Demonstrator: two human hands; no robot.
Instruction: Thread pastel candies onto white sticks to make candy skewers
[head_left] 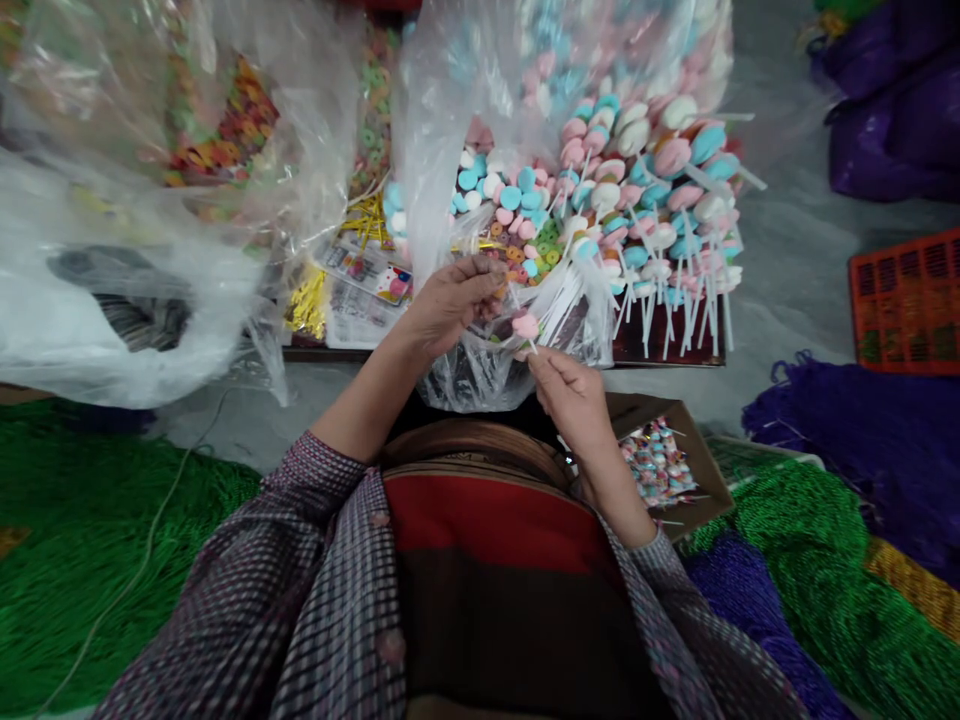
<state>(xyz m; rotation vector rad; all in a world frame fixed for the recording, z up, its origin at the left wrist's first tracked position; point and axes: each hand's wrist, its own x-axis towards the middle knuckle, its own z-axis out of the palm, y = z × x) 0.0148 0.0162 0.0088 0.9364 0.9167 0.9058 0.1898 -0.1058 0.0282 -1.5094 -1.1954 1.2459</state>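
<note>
My right hand (571, 392) is closed on the white stick of a candy skewer, with a pink marshmallow (526, 326) at its upper end. Just left of it and a little farther out, my left hand (466, 292) has its fingers pinched together; what they hold, if anything, is too small to make out. Below both hands hangs clear plastic (476, 375). Right beyond my fingers lie loose orange gummy rings (517, 262), green gummy rings (550, 240) and blue, pink and white marshmallows (517, 190). A bundle of bare white sticks (562, 300) is beside them.
Finished marshmallow skewers (667, 200) are piled at the table's right. Yellow twist ties (307, 300) and bags of gummy rings (240, 125) are at left. A cardboard box (701, 455) of wrapped skewers stands by my right forearm. Green strands (806, 530) and an orange crate (904, 300) are on the right.
</note>
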